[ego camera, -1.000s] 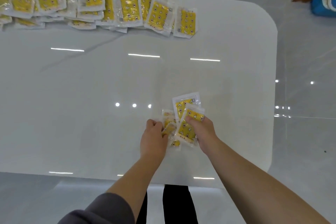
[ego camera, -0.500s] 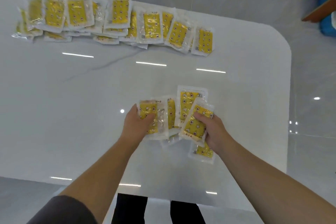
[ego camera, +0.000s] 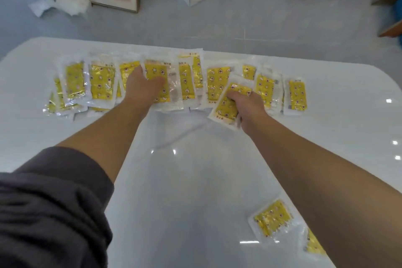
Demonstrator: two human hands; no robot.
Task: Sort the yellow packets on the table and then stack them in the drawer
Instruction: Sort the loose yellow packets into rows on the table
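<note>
Yellow packets in clear wrappers lie in an overlapping row (ego camera: pixel 104 81) along the far edge of the white tabletop (ego camera: pixel 195 180), running from near the far left corner almost to the far right corner. The left hand (ego camera: pixel 142 86) rests palm down on the row near its middle, fingers spread flat over one packet (ego camera: pixel 159 81) and pressing on it; whether they pinch it I cannot tell. The right hand (ego camera: pixel 247 105) is further right, just at the near side of the row, its fingers clamped on a tilted packet (ego camera: pixel 228 104) whose lower corner hangs over bare tabletop. The last packet of the row (ego camera: pixel 297 95) lies just right of that hand. Two more packets lie apart from the row near the near right edge: one (ego camera: pixel 272 217) angled, another (ego camera: pixel 313 245) partly hidden under the right forearm. A dark grey sleeve (ego camera: pixel 50 206) covers the left upper arm. No drawer is in view.
</note>
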